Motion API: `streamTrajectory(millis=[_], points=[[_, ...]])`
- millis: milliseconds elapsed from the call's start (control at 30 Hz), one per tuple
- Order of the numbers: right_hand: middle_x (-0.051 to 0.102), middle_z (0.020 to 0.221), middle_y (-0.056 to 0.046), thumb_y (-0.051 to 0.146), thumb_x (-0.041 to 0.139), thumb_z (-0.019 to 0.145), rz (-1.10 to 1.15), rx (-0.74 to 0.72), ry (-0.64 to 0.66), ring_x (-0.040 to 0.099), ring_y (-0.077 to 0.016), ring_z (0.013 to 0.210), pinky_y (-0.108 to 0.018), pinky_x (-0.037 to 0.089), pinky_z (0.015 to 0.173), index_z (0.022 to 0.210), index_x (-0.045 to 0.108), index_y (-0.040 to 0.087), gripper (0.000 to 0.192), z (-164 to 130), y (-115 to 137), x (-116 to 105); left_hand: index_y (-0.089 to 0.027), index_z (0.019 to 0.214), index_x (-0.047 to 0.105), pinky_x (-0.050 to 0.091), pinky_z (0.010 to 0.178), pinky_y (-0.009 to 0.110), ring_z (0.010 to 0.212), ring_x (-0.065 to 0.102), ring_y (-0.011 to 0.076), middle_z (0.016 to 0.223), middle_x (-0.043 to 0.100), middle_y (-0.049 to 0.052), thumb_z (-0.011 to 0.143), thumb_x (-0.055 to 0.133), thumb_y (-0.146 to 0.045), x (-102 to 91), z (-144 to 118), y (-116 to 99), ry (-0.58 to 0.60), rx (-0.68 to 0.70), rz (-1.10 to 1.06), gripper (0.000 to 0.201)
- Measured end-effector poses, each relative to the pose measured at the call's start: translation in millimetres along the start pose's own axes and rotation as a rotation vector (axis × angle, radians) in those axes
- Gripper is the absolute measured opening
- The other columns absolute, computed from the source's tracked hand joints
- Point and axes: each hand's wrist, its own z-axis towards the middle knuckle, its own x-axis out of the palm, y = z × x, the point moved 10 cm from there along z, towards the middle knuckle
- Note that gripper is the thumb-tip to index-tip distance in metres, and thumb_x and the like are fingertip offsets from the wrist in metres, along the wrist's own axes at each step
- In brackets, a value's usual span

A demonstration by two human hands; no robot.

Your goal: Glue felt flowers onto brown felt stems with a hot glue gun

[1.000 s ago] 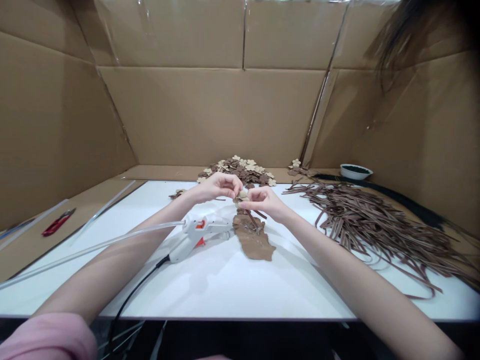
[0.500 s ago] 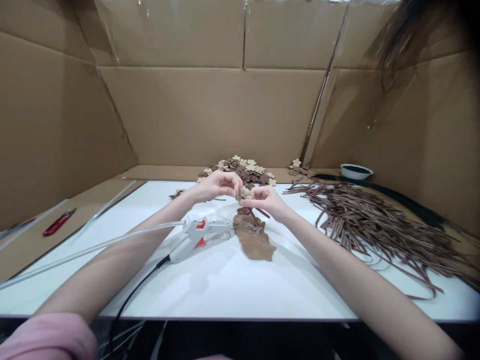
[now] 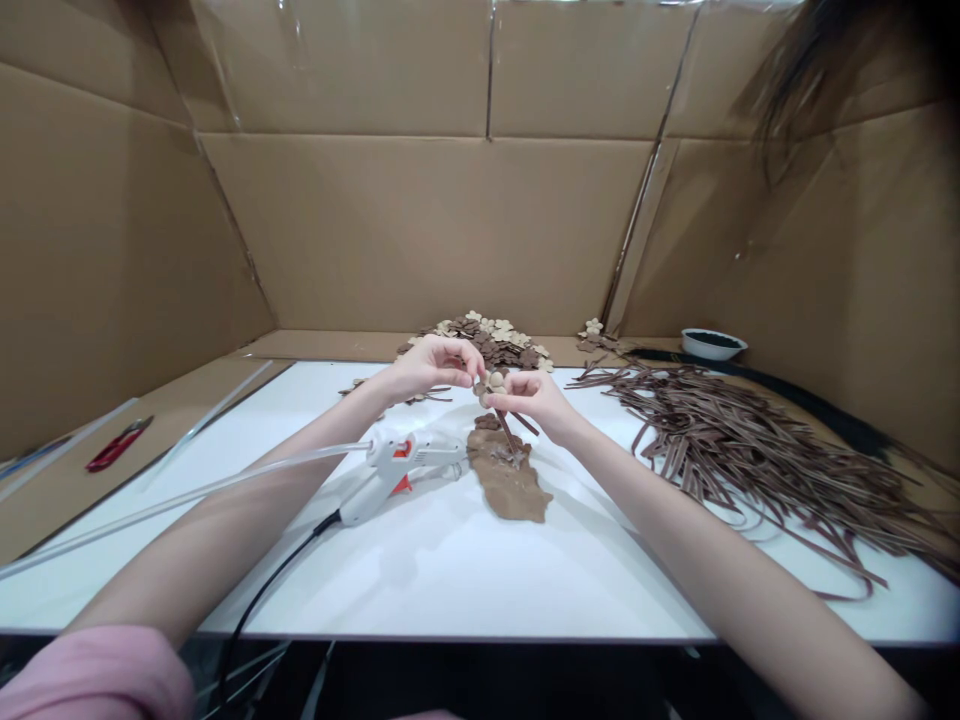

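Tan flower (image 3: 496, 384) held up near mid-frame, its petals showing more plainly

The flower sits just right of the centre of the frame, raised above the white table (image 3: 480, 590). Over the last second it has tilted a little, and its rounded petals now stand out more separately. The left hand (image 3: 439, 365) has risen slightly at its edge, while the right hand (image 3: 538, 398) has hardly moved. The small shift suggests fine adjusting of the flower in the fingers; it has not been laid down.

The right hand pinches the flower between thumb and fingers from its right side. The left hand's thumb and finger are close together at the opposite edge; whether they grip a petal or only touch it, I cannot tell. Two dark strips (image 3: 528, 424) slant down below the right hand; how they join the flower is hidden.

Below, at lower centre, lies an irregular brown patch (image 3: 510, 480), with the nozzle of a white glue gun (image 3: 409, 452) close at its left. A pile of flower cutouts (image 3: 491, 340) lies behind the hands, and a heap of brown strips (image 3: 757, 430) fills the right of the frame.
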Motion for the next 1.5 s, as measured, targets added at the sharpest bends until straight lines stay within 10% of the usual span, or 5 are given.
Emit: streamTrajectory(millis=[1500], points=[[0.049,0.050,0.004,0.050,0.079,0.057,-0.014,0.001,-0.121,0.036,-0.0070,0.044,-0.024,0.023,0.044,0.052,0.042,0.018,0.049,0.1,2.6,-14.3,-0.014,0.074,0.058,0.044,0.071,0.028,0.076,0.061,0.0155,0.077,0.068,0.006,0.068,0.079,-0.026,-11.6,-3.9,-1.9,0.025,-0.003,-0.297,0.026]])
